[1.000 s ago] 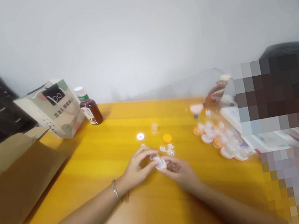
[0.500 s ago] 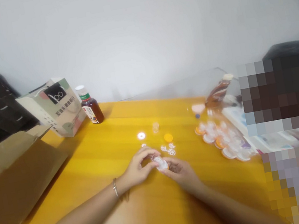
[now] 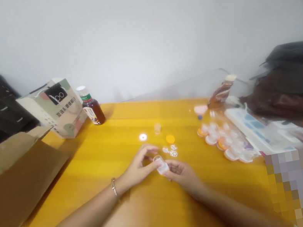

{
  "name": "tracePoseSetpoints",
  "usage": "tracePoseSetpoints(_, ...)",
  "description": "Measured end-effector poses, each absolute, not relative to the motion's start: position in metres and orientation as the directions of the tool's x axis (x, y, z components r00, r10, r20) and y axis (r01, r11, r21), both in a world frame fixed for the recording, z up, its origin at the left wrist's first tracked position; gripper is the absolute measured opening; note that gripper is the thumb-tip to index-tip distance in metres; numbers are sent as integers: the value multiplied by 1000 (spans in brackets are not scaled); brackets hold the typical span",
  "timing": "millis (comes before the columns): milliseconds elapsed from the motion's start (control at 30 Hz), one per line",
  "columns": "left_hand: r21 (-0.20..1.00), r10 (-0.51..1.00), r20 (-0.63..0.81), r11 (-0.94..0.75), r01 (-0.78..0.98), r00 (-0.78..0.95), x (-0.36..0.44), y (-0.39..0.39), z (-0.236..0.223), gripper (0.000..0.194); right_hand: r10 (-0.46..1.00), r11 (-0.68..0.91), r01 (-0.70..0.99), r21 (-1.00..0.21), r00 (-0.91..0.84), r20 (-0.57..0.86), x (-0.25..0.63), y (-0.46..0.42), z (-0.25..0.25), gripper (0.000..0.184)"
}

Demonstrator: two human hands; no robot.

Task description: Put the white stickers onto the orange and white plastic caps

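Observation:
My right hand [image 3: 181, 173] pinches a small clear plastic container [image 3: 161, 165] with whitish contents, tilted above the table. My left hand [image 3: 141, 163] is beside it, thumb against the container's near side and the other fingers raised and spread. Just beyond the hands lie thin white cut-out pieces [image 3: 171, 151], wheel-like in shape. A yellow disc [image 3: 170, 138], a white ring-shaped disc [image 3: 143, 137] and a small clear cup [image 3: 157, 129] sit farther back. Small details on the container are blurred.
On the yellow table [image 3: 120, 134], clear cups with coloured bases [image 3: 226, 141] cluster at right, near a white-and-blue pack [image 3: 250, 127] and a brown bottle [image 3: 222, 91]. A cardboard box [image 3: 20, 183], paper bag [image 3: 63, 109] and dark-red bottle [image 3: 92, 108] stand left. A person shows at right.
My left fingers have lifted off the container and spread, leaving the thumb against it. The container has tipped slightly in my right hand. A small white piece is now hidden behind my left hand.

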State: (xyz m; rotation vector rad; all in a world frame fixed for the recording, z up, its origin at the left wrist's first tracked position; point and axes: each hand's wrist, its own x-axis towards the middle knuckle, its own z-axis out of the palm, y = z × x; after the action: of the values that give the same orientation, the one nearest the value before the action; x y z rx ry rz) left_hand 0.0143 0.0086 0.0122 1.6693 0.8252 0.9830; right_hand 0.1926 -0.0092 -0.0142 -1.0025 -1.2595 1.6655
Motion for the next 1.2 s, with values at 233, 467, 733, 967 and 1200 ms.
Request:
tracePoseSetpoints(233, 976, 739, 150, -217, 21, 657, 8, 12, 22, 32, 905, -188, -126, -974, -408, -122, 195, -7, -16, 26)
tracePoseSetpoints(467, 984, 801, 146, -177, -3, 581, 10, 10, 18, 36, 919, -211, -139, -968, -365, -148, 192, -8, -14, 32)
tracePoseSetpoints(733, 989, 881, 146, -125, -76, 449, 15, 8, 15, 41, 931, -207, -135, -969, -332, -152, 193, -7, -16, 29)
tracePoseSetpoints(967, 982, 907, 175, -131, -139, 382, 22, 12, -1, 51, 931, -204, -115, -972, -331, -156, 194, -6, -19, 25)
tracePoseSetpoints(1200, 984, 897, 181, -164, -76, 403, 26, 4, 8, 35, 893, -178, -97, -979, -434, -119, 194, -10, -13, 26)
